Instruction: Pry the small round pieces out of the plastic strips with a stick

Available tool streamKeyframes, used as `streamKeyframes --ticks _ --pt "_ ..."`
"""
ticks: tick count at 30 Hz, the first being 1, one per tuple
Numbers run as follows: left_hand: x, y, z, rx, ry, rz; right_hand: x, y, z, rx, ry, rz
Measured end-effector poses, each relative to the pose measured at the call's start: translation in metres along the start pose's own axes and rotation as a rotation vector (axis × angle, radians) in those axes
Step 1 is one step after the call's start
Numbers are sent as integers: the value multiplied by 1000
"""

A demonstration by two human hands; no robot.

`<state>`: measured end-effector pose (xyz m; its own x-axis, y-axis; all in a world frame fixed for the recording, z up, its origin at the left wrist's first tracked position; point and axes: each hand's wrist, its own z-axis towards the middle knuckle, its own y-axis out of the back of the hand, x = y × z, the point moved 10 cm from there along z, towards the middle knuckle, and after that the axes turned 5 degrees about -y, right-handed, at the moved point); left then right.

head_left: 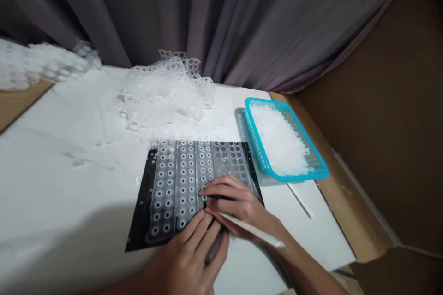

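Observation:
A black mat (pixel 138 228) lies on the white table, with a translucent sheet (pixel 173 196) of rows of small white rings on it. Toward the right, part of the sheet shows dark round holes instead of rings. My right hand (pixel 238 205) is over the sheet's lower right part, fingers closed on a thin white flat stick (pixel 252 230) that slants back over the wrist. Meeting its fingertips at the sheet's near edge is my left hand (pixel 194 253), fingers bent and pressed together. What lies between the left fingertips is hidden.
A turquoise basket (pixel 301 178) of small white pieces stands right of the mat. Behind the mat is a heap of perforated clear sheets (pixel 166 94); more sheets (pixel 41 64) lie at far left. A thin stick (pixel 299 200) lies near the basket. Grey curtains (pixel 173 9) hang behind.

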<state>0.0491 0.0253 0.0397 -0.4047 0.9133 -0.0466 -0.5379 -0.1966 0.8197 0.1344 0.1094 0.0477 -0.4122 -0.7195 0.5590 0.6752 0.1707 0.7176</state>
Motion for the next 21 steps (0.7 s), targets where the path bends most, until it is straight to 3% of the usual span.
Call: streamKeyframes --ticks 2,8,13,15,19,21 --pt "1 -2 -3 -52 24 0 4 -2 -2 -8 46 -69" --pt "-1 -4 -1 -32 -19 -14 23 -6 -6 -17 190 -342" --pt "1 -6 1 89 -36 -74 27 -5 -9 -104 219 -337" --pt "1 -5 2 126 -55 -79 15 0 -6 -177 88 -221" --pt "2 -1 4 185 -54 -75 -25 9 -4 -303 -372 92" --pt "2 -1 4 219 -55 -70 -35 19 -5 -368 -515 195"
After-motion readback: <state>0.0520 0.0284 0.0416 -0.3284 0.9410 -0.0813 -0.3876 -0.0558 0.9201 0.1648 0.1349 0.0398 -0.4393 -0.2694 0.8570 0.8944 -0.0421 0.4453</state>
